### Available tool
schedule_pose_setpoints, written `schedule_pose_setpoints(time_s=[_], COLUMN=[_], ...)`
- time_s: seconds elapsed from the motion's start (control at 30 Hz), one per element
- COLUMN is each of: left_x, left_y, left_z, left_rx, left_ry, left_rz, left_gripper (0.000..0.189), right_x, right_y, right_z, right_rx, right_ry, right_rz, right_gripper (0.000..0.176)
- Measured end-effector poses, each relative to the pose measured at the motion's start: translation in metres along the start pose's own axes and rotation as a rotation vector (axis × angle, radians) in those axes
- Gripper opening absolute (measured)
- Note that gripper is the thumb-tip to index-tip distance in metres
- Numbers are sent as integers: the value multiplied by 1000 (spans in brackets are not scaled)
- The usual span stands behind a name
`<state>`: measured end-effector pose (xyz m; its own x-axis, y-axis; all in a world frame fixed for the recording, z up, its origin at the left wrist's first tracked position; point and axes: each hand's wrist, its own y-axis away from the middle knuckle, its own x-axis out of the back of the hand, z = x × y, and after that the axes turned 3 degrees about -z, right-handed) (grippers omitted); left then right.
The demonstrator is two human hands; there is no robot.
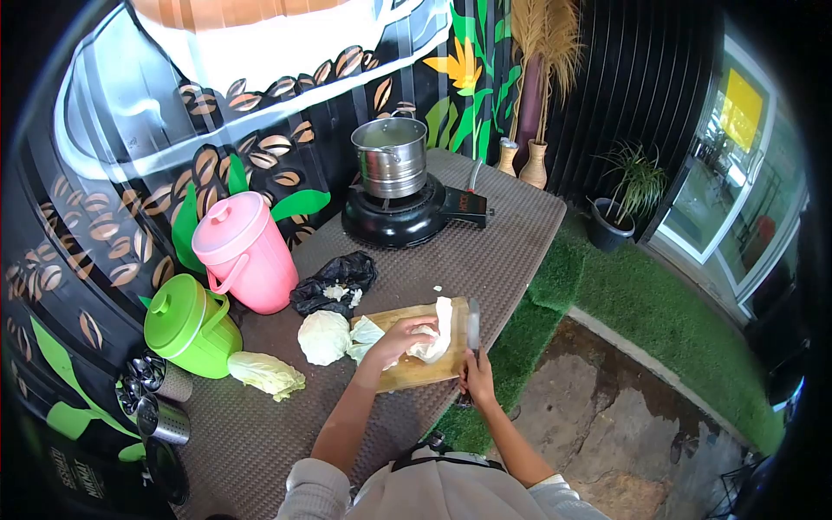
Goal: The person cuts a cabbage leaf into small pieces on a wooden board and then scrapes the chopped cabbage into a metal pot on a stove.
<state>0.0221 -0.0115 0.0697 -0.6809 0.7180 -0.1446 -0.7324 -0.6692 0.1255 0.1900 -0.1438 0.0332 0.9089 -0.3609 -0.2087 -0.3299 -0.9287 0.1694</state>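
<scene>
My left hand (397, 341) rests over a pale piece of cabbage (444, 322) on the wooden cutting board (416, 376), its fingers curled onto the piece. In my right hand (476, 380) is the handle of a knife (473, 324); the blade points away from me along the board's right edge, beside the cabbage. Loose cabbage leaves (366, 333) lie at the board's left side, partly behind my left hand. A rounded cabbage (324, 338) sits on the table just left of them.
A black plastic bag (336, 282) with scraps lies behind the board. Farther back, a steel pot (389, 165) stands on a black gas stove (399, 218). Leftward are a pink jug (251, 251), a green jug (192, 328), a napa cabbage (265, 374) and a utensil holder (163, 419).
</scene>
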Motion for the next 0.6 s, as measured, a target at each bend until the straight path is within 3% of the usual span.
schedule_pose_setpoints(time_s=[0.07, 0.13, 0.17, 0.2, 0.23, 0.27, 0.3, 0.33, 0.4, 0.47, 0.6], left_x=[9, 21, 22, 19, 15, 10, 6, 2, -9, -20, -26], left_y=[-16, -33, -33, -33, -33, -35, -35, -32, -23, -9, 2], left_z=[-4, -24, -31, -29, -28, -27, -24, -24, -24, -28, -47], left_rx=[57, 90, 93, -64, -233, -313, -315, -311, -301, -126, -273], left_ry=[-14, -373, -373, -861, -1341, -1162, -1165, -1139, -1112, -689, -931], left_rz=[-39, -62, -62, 189, 449, 589, 585, 640, 696, 419, 444], left_gripper=[53, 46, 46, 42, 37, 32, 32, 32, 33, 28, 24], right_x=[8, 17, 19, 18, 17, 16, 12, 9, 11, 11, 19], right_y=[-3, -8, -14, -16, -12, -5, 2, 5, 5, 3, 1], right_z=[3, 18, 27, 26, 27, 30, 28, 26, 30, 29, 15], right_rx=[119, 223, 551, 885, 888, 586, 278, 216, 216, 226, 258], right_ry=[166, 330, 588, 842, 840, 918, 979, 997, 1013, 1029, 1070], right_rz=[12, 20, 20, 21, 23, -45, -110, -89, -108, -128, -133], right_gripper=[21, 22, 22, 23, 23, 24, 25, 27, 26, 26, 25])
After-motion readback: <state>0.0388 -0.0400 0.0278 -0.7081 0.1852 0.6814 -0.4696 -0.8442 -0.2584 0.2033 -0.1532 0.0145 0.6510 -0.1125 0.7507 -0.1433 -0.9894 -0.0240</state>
